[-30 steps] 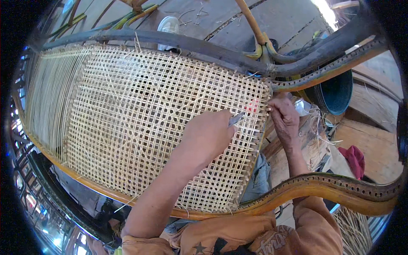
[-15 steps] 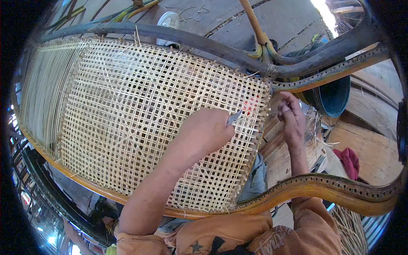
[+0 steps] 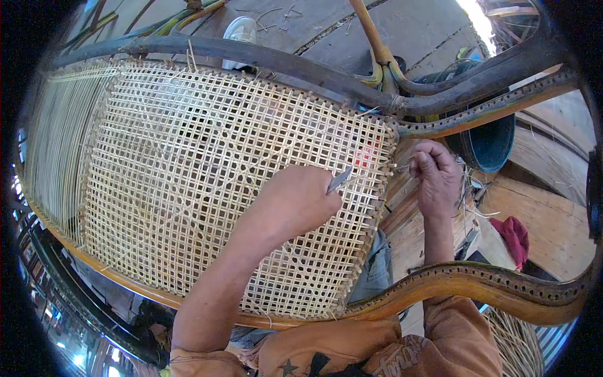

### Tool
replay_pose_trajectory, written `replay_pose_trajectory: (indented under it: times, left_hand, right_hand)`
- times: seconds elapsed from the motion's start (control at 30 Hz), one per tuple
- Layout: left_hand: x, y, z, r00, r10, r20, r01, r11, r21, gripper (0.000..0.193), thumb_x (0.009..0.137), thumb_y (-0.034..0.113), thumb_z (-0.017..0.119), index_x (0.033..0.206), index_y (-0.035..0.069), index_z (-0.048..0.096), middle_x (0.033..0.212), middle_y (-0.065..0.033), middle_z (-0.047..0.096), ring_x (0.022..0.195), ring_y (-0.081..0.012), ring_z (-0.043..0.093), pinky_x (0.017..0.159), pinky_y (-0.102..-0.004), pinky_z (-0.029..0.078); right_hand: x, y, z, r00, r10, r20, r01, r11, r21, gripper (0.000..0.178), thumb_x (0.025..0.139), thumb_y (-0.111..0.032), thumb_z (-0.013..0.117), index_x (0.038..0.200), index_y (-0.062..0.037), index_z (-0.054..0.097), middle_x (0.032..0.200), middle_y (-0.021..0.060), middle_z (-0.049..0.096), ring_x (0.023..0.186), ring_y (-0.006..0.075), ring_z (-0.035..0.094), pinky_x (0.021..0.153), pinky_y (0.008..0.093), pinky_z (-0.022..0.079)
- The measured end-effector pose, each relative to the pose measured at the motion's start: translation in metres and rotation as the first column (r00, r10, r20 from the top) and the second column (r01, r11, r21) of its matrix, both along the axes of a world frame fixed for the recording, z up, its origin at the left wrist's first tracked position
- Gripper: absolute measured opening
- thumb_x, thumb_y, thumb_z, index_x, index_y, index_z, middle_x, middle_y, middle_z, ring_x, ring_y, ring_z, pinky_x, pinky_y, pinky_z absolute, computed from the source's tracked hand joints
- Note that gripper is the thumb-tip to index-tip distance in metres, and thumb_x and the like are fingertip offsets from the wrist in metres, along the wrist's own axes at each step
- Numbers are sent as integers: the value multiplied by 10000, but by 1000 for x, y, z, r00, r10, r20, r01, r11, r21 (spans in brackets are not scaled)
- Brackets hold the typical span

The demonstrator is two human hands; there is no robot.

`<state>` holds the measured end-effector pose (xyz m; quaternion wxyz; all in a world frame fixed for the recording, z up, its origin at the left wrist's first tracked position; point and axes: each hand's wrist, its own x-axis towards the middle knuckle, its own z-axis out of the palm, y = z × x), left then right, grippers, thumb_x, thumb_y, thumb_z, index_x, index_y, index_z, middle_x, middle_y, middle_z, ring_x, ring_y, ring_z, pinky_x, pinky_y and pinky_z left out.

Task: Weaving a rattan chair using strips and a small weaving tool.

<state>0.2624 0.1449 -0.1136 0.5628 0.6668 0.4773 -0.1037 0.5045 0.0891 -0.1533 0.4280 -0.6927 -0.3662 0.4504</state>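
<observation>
A woven cane panel (image 3: 188, 169) in open lattice fills the curved wooden frame in front of me. Over its right part lies my left hand (image 3: 298, 198), closed round a small knife (image 3: 340, 180) whose pointed metal blade sticks out toward the panel's right edge. The handle is hidden in the fist. Just beyond that edge my right hand (image 3: 436, 179) is closed, thumb against curled fingers, pinching a thin cane strand (image 3: 404, 168) that runs from the edge holes. Through the weave a small red patch (image 3: 366, 154) shows near the blade.
A curved wooden rail (image 3: 477, 276) with a row of holes crosses below my right forearm. A dark frame bar (image 3: 282, 63) runs along the far side. Behind the right end stand a dark bucket (image 3: 490, 147) and a red cloth (image 3: 512, 239). Someone's white shoe (image 3: 240, 38) is at the top.
My right hand has drawn slightly to the right and lower, its fingers curled more tightly. The left hand with the knife has shifted a little left, and the whole view has moved slightly.
</observation>
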Motion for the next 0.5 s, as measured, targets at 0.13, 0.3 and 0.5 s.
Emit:
replay_pose_trajectory:
  times: [0.13, 0.3, 0.5]
  left_hand:
    - [-1, 0, 2, 1000, 23, 18, -23, 1000, -13, 270, 733, 239, 475, 670, -13, 551, 622, -212, 560, 585, -372, 563, 579, -441, 448]
    - [0, -1, 1, 1000, 11, 15, -11, 1000, 19, 266, 734, 234, 473, 677, -11, 558, 633, -215, 565, 594, -371, 569, 590, -442, 453]
    - [0, -1, -1, 1000, -22, -2, 22, 999, 25, 268, 740, 232, 468, 674, -12, 556, 648, -215, 572, 604, -376, 571, 599, -446, 455]
  right_hand:
    - [-10, -3, 1, 998, 56, -24, -55, 996, 71, 86, 839, -4, 576, 917, -1, 612, 883, 30, 593, 694, 70, 540, 600, 187, 442]
    - [-19, 0, -3, 997, 59, 49, -61, 997, 36, 86, 819, 13, 596, 903, 6, 615, 854, 16, 581, 720, 65, 548, 622, 194, 450]
    - [-16, 3, -5, 853, 227, 469, -322, 938, 131, 114, 780, 13, 624, 885, -29, 611, 854, 72, 595, 742, 157, 580, 669, 246, 468]
